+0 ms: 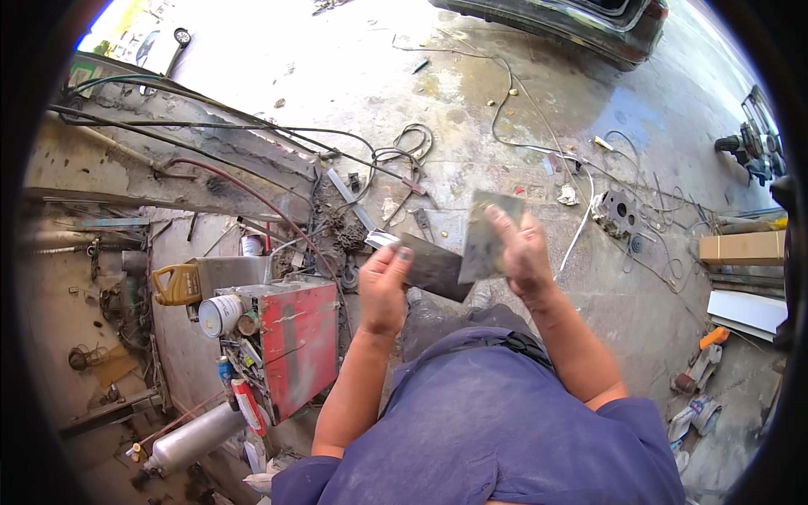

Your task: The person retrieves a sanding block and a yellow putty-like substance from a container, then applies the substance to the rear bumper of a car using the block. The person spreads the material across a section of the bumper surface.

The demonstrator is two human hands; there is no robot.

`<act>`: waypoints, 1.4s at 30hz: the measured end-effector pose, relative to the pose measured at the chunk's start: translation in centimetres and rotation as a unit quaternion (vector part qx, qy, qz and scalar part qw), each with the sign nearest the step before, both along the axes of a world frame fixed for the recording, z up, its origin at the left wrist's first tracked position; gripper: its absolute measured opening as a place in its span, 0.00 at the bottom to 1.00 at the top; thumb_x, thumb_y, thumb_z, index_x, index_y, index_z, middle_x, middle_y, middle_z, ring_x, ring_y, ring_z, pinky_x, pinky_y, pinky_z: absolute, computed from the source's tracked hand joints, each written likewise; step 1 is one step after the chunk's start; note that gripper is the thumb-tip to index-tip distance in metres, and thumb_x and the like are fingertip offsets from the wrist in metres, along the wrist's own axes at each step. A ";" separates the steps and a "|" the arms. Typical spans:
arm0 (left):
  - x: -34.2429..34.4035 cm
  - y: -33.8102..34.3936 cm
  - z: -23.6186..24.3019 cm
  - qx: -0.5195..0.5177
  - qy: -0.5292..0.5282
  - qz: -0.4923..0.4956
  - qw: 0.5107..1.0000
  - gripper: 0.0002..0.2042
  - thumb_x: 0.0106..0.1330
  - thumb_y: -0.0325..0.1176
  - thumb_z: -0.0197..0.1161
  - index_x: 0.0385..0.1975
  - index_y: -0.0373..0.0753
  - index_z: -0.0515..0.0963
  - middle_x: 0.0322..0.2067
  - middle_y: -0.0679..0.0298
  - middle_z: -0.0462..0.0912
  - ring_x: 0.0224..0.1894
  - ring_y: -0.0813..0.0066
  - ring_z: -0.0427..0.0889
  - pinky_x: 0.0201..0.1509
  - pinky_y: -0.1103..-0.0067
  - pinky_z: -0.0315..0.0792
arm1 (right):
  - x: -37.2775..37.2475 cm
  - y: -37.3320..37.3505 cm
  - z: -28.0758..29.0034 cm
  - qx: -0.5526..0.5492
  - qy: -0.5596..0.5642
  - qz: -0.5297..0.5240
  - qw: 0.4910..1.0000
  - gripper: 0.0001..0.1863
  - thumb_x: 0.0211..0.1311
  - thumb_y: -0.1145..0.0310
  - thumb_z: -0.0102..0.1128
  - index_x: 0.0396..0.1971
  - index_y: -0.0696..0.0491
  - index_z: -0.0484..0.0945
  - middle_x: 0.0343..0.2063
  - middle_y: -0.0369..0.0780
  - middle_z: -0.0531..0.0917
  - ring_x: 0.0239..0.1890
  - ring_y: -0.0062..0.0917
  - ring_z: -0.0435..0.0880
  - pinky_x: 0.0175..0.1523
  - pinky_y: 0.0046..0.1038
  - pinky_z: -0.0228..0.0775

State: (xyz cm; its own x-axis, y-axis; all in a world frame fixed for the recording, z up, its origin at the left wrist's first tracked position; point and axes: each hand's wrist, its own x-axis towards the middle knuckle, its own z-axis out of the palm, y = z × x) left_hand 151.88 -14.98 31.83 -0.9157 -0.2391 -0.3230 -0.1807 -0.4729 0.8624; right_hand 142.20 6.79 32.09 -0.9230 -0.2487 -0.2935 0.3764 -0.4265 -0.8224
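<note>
Your left hand grips a dark scraper; right hand pinches a second blade at 2 o'clock, edges touching. Looks like scraping them clean; next needs steady drag.

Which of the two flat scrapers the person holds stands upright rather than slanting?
The grey scraper in the right hand stands upright; the darker scraper in the left hand slants sideways.

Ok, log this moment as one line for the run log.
left hand: holds dark scraper blade | right hand: holds grey metal plate | blade edge against plate | red toolbox at left
</note>
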 end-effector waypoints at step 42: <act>9.4 -4.1 1.9 -0.583 0.166 -0.046 0.794 0.11 0.77 0.31 0.72 0.49 0.28 0.88 0.49 0.53 0.92 0.46 0.57 0.93 0.53 0.71 0.86 | 10.0 -5.6 -1.1 0.229 0.063 0.133 0.962 0.19 0.86 0.64 0.58 0.64 0.61 0.84 0.48 0.45 0.92 0.46 0.32 0.93 0.55 0.35 0.88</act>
State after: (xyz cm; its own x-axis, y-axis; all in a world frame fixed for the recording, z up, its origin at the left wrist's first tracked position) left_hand 161.28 -19.08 33.69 -0.9347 -0.1258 0.3325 0.1610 0.6841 0.7114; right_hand 152.16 1.22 31.03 -0.8798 -0.3530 -0.3184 0.3070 0.0893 -0.9475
